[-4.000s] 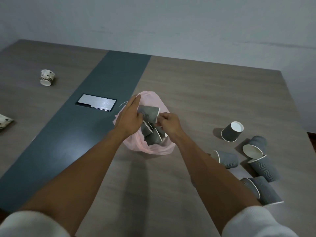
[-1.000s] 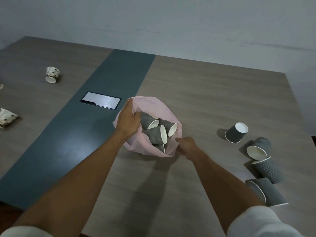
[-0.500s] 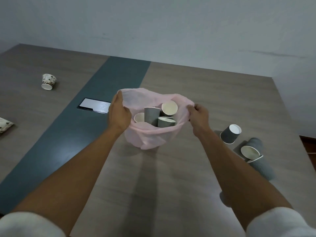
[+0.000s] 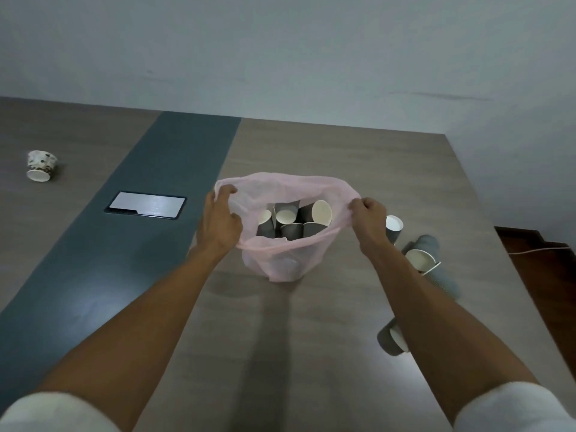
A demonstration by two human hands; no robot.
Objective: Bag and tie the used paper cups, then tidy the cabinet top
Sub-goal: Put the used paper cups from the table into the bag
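Note:
A thin pink plastic bag [image 4: 282,263] stands in the middle of the wooden top, its mouth pulled wide. Several grey paper cups [image 4: 294,221] with white insides lie jumbled inside it. My left hand [image 4: 218,222] grips the bag's left rim and my right hand [image 4: 367,216] grips the right rim. More grey cups lie loose on the right: one [image 4: 393,227] just behind my right hand, a pair [image 4: 425,255] beyond my right forearm, and one [image 4: 391,338] partly hidden under that forearm.
A patterned white cup [image 4: 40,166] lies on its side at the far left. A silver flap plate [image 4: 146,204] is set into the dark blue-grey strip [image 4: 131,260]. The top's right edge [image 4: 511,260] drops to a dark floor. A pale wall rises behind.
My right hand left the bag's front and took hold of its right rim. Both hands have lifted and spread the bag's mouth, and the bag now stands taller.

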